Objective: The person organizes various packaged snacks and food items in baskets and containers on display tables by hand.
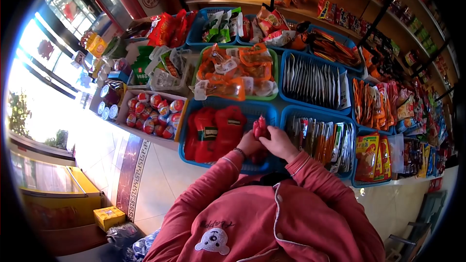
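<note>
My left hand (248, 143) and my right hand (280, 144) are close together over the right half of a blue plastic basket (255, 109). Between them both sets of fingers are closed around a small red packet (260, 126), its upper end sticking up. What it contains cannot be made out. To the left in the same basket lie larger red packs (208, 133), one with a dark green label. Below my hands, more red shows, partly hidden by them.
Beyond is a green basket (274, 75) of orange packs. On the right, blue baskets hold upright rows of flat packets (315, 85). Red-and-white wrapped eggs (153, 114) fill a box at left. Shelves of snacks (340, 17) line the back; a glass-topped yellow case (58, 189) stands lower left.
</note>
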`<state>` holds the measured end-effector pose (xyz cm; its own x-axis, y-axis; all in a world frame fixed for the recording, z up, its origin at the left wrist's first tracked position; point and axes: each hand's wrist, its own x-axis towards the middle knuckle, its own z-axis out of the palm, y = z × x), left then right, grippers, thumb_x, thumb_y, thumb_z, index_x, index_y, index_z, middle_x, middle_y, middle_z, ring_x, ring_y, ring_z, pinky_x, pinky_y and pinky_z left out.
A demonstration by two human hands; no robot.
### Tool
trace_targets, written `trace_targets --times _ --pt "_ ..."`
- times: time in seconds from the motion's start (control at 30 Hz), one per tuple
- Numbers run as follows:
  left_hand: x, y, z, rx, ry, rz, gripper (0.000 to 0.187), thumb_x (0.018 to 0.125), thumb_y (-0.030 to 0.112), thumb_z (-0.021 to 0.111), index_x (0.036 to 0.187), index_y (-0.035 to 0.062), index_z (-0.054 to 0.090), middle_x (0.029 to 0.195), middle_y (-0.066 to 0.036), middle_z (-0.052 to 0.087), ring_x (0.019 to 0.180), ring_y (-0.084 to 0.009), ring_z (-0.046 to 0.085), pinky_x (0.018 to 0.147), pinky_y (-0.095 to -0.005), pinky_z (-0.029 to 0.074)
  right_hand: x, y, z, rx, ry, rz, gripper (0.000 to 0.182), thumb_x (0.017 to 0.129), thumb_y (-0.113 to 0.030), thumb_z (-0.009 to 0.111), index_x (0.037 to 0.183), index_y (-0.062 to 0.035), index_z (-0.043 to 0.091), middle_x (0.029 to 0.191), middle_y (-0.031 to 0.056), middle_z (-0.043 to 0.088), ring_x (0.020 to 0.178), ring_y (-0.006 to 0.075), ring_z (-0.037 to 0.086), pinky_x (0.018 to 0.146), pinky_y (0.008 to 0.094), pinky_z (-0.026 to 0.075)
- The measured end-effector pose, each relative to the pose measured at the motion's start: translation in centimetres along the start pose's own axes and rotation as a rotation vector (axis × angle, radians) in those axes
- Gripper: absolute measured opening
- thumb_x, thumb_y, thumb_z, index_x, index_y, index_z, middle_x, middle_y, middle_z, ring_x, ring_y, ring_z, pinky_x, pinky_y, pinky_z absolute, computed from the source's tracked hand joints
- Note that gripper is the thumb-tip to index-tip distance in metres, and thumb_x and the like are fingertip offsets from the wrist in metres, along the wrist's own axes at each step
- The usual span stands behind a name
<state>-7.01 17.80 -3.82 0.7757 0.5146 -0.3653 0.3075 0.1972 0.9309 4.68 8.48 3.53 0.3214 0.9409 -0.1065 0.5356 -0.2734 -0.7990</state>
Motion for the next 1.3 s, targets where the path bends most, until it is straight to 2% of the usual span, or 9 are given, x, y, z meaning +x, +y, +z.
trace_targets --times 0.27,0.57,0.8,0.93,1.0,1.07,1.13,1.2,1.3 --pt "-1.1 1.5 -0.7 -0.561 -0.146 -0.222 0.032 0.081 0.006 0.065 0.113 0.0053 0.059 0.101 -0.008 0.065 0.089 -0.0199 0.063 0.078 -0.0334 0.051 -0.2 0.5 1.0 0.049 0.025 0.069 0.048 0.084 -0.022 0.065 0.117 0.0086 0.049 0.104 0.0288 0.06 0.095 0.0413 0.061 0.083 0.0426 0.05" --pt "0.7 0.4 -0.3 -0.521 -0.139 -0.402 0.022 0.087 0.005 0.057 0.109 0.0055 0.058 0.089 -0.011 0.065 0.074 -0.025 0.065 0.066 -0.0368 0.055 -0.1 0.1 1.4 -0.045 0.068 0.158 0.071 0.082 -0.024 0.066 0.132 0.0128 0.033 0.115 0.0321 0.055 0.104 0.0428 0.058 0.089 0.0409 0.05" --pt "-1.7 2.3 -0.5 -0.561 -0.172 -0.205 0.032 0.082 0.001 0.063 0.112 0.0063 0.057 0.088 -0.007 0.064 0.073 -0.0205 0.064 0.065 -0.0325 0.054 0.3 1.9 1.3 -0.005 0.193 0.115 0.059 0.083 -0.02 0.067 0.127 0.0106 0.044 0.101 0.0205 0.065 0.088 0.0262 0.066 0.078 0.0323 0.052" --pt "-2.4 3.9 0.2 -0.318 -0.053 0.083 0.046 0.076 -0.003 0.068 0.118 0.0059 0.053 0.103 -0.003 0.062 0.088 -0.0115 0.059 0.076 -0.0276 0.051 -0.2 -2.4 -2.9 0.289 0.072 -0.059 0.043 0.081 -0.013 0.069 0.119 0.0011 0.056 0.103 0.0142 0.066 0.091 0.0211 0.065 0.082 0.0306 0.051" --pt "-1.7 2.8 0.4 -0.149 0.12 0.596 0.048 0.077 0.001 0.07 0.12 0.0075 0.05 0.113 -0.006 0.057 0.1 -0.0147 0.057 0.085 -0.0292 0.048 -1.0 -2.0 -2.2 0.359 0.139 -0.22 0.042 0.081 -0.007 0.069 0.121 -0.0049 0.055 0.103 0.0108 0.062 0.092 0.0203 0.063 0.082 0.0299 0.05" --pt "-2.1 2.3 0.0 -0.071 0.132 0.534 0.052 0.074 0.003 0.071 0.121 0.0085 0.049 0.125 -0.011 0.051 0.113 -0.0238 0.053 0.095 -0.0361 0.044 -2.3 -3.0 -2.4 0.192 0.157 -0.363 0.046 0.079 -0.002 0.069 0.123 -0.0083 0.054 0.101 0.01 0.057 0.093 0.0232 0.061 0.082 0.0307 0.049" --pt "-2.1 2.3 -1.0 0.556 0.202 0.943 0.06 0.069 0.008 0.073 0.123 0.0092 0.048 0.131 -0.016 0.047 0.121 -0.0349 0.047 0.102 -0.044 0.038 -3.2 -0.4 -1.2 -0.035 0.107 -0.38 0.043 0.076 0.0 0.063 0.117 -0.0078 0.058 0.102 0.0107 0.058 0.101 0.0286 0.057 0.088 0.0372 0.046" --pt "-4.2 0.3 -1.6 1.15 0.061 0.775 0.059 0.076 0.012 0.063 0.132 0.0096 0.045 0.141 -0.019 0.038 0.132 -0.0409 0.034 0.105 -0.0499 0.033 -4.4 2.3 -0.1 -0.589 0.104 -0.607 0.029 0.079 -0.007 0.057 0.108 -0.0084 0.064 0.106 0.0102 0.059 0.108 0.0257 0.054 0.095 0.0412 0.041" --pt "-5.5 0.7 -2.1 1.117 -0.04 0.728 0.054 0.08 0.012 0.057 0.133 0.0087 0.046 0.142 -0.019 0.037 0.133 -0.0402 0.034 0.106 -0.0483 0.033 -5.0 2.9 0.6 -0.607 0.048 -0.618 0.022 0.081 -0.012 0.054 0.098 -0.009 0.067 0.104 0.0091 0.061 0.112 0.0236 0.052 0.101 0.0431 0.035"
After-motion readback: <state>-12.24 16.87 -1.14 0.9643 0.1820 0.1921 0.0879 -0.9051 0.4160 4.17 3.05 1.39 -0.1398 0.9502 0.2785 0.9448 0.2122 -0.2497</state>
